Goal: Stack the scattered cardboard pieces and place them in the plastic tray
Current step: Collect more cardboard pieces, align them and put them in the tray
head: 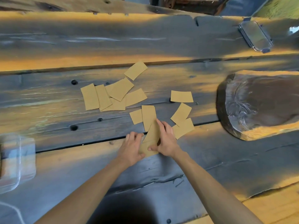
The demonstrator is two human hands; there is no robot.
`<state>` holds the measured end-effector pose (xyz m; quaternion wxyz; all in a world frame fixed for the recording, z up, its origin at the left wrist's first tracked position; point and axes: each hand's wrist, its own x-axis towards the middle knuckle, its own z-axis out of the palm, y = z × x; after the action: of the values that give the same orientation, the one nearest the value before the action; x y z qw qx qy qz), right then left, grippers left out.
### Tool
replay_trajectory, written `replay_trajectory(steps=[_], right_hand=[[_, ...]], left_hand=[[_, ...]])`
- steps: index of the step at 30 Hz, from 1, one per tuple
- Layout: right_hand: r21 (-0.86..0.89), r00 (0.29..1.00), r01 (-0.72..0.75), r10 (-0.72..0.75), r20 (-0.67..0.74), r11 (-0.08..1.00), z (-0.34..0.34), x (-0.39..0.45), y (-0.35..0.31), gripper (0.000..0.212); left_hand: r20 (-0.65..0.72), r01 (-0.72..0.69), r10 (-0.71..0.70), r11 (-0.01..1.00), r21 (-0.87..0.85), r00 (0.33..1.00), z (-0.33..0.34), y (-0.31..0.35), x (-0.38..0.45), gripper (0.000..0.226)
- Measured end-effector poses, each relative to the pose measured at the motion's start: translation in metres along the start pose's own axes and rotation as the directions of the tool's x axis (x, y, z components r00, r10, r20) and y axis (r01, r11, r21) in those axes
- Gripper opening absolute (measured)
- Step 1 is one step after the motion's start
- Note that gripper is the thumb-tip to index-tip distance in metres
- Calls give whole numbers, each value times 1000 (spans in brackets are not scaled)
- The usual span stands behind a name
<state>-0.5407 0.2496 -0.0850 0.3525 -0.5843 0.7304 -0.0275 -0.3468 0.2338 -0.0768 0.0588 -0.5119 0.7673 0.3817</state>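
Left edge: a clear plastic tray (pixel 17 160) sits on the wooden surface (pixel 56 46), well apart from the cardboard; it is blurred by the wide lens, so whether it already holds anything cannot be told. The long carry from hands to tray is where a loose stack is most likely to fan out or shed pieces.

Left of centre: an overlapping cluster (pixel 111 97) of cardboard pieces lies flat, with one single piece (pixel 135 70) beyond it. Thin pieces lying flush on rough planks may resist lifting, and a fingertip pushed under one could scatter its neighbours.

Centre: the left hand (pixel 131 147), fingers curled, steadies the near end of the started stack (pixel 151 141); the right hand (pixel 165 139) pinches the same pieces between thumb and fingers. These pieces sit skewed, not squared, so further additions may slide off. The gap between planks (pixel 97 142) runs directly beneath; a thin piece could catch there.

Right of centre: two overlapping pieces (pixel 182 120) and one lone piece (pixel 182 96) remain ungathered.

Right: a carved wooden bowl (pixel 258 104) and, farther back, a clear lidded container (pixel 255 36); either could be mistaken for the tray.
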Motion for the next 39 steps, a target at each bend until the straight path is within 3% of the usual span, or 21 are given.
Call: replay_trajectory(steps=[4, 7, 9, 12, 16, 22, 24, 26, 27, 29, 32, 35, 39], right_hand=[[104, 997, -20, 27, -67, 994, 1, 0, 10, 116], [284, 988, -43, 82, -129, 958, -2, -3, 19, 66], [503, 984, -35, 117, -133, 864, -6, -8, 24, 30], [706, 976, -46, 183, -119, 707, -13, -18, 27, 19], [886, 952, -89, 300, -59, 455, -20, -28, 19, 18], [975, 933, -133, 353, 62, 179, -17, -36, -12, 11], [988, 925, -149, 357, 127, 34, -14, -39, -27, 14], [974, 916, -172, 342, 212, -144, -9, -43, -42, 25], [964, 916, -196, 316, 246, -181, -7, -46, -49, 30], [960, 929, -263, 242, 279, -96, -2, -52, -63, 34], [914, 944, -324, 150, 294, 245, 5, -60, -84, 21], [820, 958, -285, 132, 254, 497, 19, -61, -93, 13], [655, 977, -208, 192, 96, 727, 27, -42, -84, 13]], left_hand=[[13, 9, -9, 1000, 2, 1000, 8, 6, 5, 75], [28, 50, -48, 997, -64, 998, 9, -3, 4, 72], [28, 60, -56, 989, -137, 998, 9, -14, 1, 60], [-20, 102, -115, 938, -333, 993, 3, -26, -9, 28], [57, 267, -326, 647, -714, 944, -14, -27, -18, 13], [185, 314, -363, 339, -887, 913, -44, -15, -24, 40], [197, 261, -347, 148, -954, 917, -48, -13, -24, 46], [216, 202, -312, -77, -976, 925, -53, -9, -24, 41], [222, 178, -293, -169, -969, 930, -55, -8, -24, 34], [226, 172, -249, -222, -960, 942, -60, -4, -28, 23], [260, 220, -256, -175, -960, 931, -59, -2, -28, 31], [241, 191, -307, -183, -964, 921, -55, 1, -26, 27], [257, 186, -431, -201, -962, 865, -53, -6, -19, 25]])
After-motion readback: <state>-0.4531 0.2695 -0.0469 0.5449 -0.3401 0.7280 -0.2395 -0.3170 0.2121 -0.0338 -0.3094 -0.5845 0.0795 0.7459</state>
